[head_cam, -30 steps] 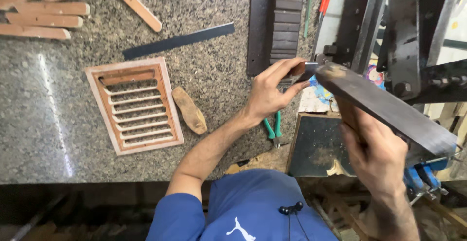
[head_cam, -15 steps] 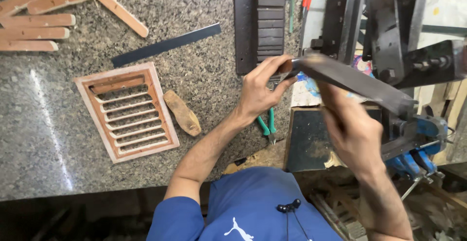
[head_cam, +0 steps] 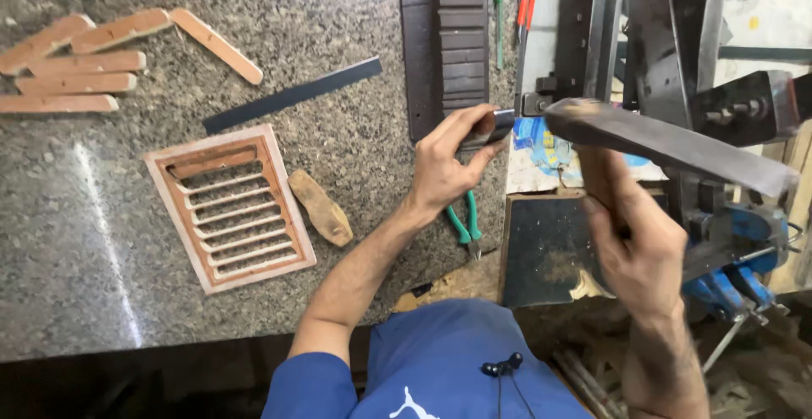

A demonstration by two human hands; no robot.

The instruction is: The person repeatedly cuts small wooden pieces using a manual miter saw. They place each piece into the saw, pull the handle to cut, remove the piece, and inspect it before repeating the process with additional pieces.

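Nearest to the camera is the person's blue shirt (head_cam: 440, 360), low in the middle. On the right, the right hand (head_cam: 639, 250) is closed around the handle of a large dark metal file (head_cam: 668, 144); the long flat tool slopes from the middle of the scene out to the right edge. Under this hand lies a dark square plate (head_cam: 545, 254), and to the right of it stands a blue vise (head_cam: 732, 271).

A little farther, the left hand (head_cam: 448, 165) pinches a small dark piece (head_cam: 491, 127) between thumb and fingers, at the right edge of the granite worktop (head_cam: 101, 258). The tip of the file is just beside this piece — I cannot tell if they touch. The two hands are apart, each one clamped on its own thing. Green-handled pliers (head_cam: 465, 224) lie just below the left hand.

To the left, on the worktop, rests a wooden vent grille (head_cam: 230, 208) with slats, and a small flat wooden piece (head_cam: 321, 208) is just beside it on the right. Farther away lies a dark thin strip (head_cam: 292, 95), placed diagonally. At the far left are several wooden sticks (head_cam: 76, 68), one more tilted — near to them. At the far middle stands a dark ribbed block (head_cam: 457, 38).
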